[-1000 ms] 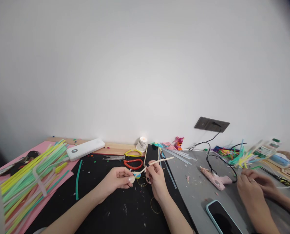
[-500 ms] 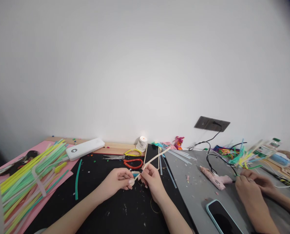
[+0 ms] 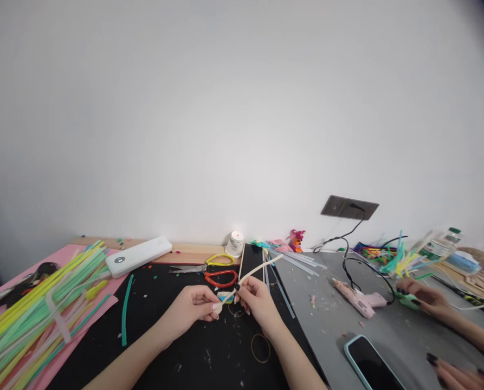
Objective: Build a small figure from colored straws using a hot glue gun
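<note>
My left hand (image 3: 193, 307) and my right hand (image 3: 255, 297) meet over the black mat (image 3: 176, 346), both pinched on a cream-white straw (image 3: 262, 267). The straw slants up to the right from my fingers toward a phone (image 3: 251, 260) lying on the mat. A small blue piece (image 3: 225, 297) sits between my fingertips at the straw's lower end. A rubber band (image 3: 260, 348) lies on the mat just in front of my right wrist.
A heap of coloured straws (image 3: 42, 303) lies on pink paper at left, with a white case (image 3: 138, 255) and a green straw (image 3: 124, 310). Scissors (image 3: 213, 270), a pink glue gun (image 3: 357, 299) and a second phone (image 3: 367, 364) lie around. Another person's hands (image 3: 423, 299) work at right.
My hands have stayed together on the straw, its free end tilting slightly. The other person's hands have parted, one moving to the lower right corner.
</note>
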Demonstrator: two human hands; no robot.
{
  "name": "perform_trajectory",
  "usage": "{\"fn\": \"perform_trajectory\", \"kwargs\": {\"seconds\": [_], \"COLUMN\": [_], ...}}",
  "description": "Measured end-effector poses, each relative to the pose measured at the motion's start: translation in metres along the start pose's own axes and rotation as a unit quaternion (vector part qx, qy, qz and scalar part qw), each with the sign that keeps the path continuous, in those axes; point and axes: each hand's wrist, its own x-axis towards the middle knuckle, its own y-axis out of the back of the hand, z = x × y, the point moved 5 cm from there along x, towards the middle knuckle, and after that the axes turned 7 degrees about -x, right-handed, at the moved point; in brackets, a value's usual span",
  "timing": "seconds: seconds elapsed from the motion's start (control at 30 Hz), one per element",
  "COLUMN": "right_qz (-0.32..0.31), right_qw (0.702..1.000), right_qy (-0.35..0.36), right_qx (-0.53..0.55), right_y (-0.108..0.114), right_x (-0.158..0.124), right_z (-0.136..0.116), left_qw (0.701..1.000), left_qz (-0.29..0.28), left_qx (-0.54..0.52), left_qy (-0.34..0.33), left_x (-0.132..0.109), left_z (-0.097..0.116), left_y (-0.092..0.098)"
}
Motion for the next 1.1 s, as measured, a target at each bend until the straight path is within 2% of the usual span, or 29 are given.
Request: {"fn": "perform_trajectory", "kwargs": {"seconds": [0.1,0.37,0.87,1.0,1.1], "right_qz": [-0.002,-0.014,-0.011,-0.043,-0.049], "right_qw": [1.000,1.000,1.000,0.998,0.989], "right_qy": [0.006,-0.002,-0.005,-0.013,-0.025], "right_qx": [-0.006,0.018,0.005,-0.041,-0.139], "right_y": [0.000,-0.017,-0.015,-0.008,0.014], "right_x": [0.002,0.005,0.004,0.001,-0.005], "right_z": [-0.007,-0.012,-0.013,-0.015,-0.022], "left_qw": [1.000,1.000,1.000,0.999,0.999], "left_qz": [0.004,0.014,0.010,0.023,0.030], "left_qx": [-0.007,-0.011,-0.020,-0.027,-0.034], "left_qy": [0.007,0.012,0.019,0.018,0.020], "left_x": [0.000,0.001,-0.001,-0.002,-0.003], "left_z": [-0.001,-0.001,-0.001,0.001,0.003], "left_y": [0.001,0.002,0.001,0.002,0.002]}}
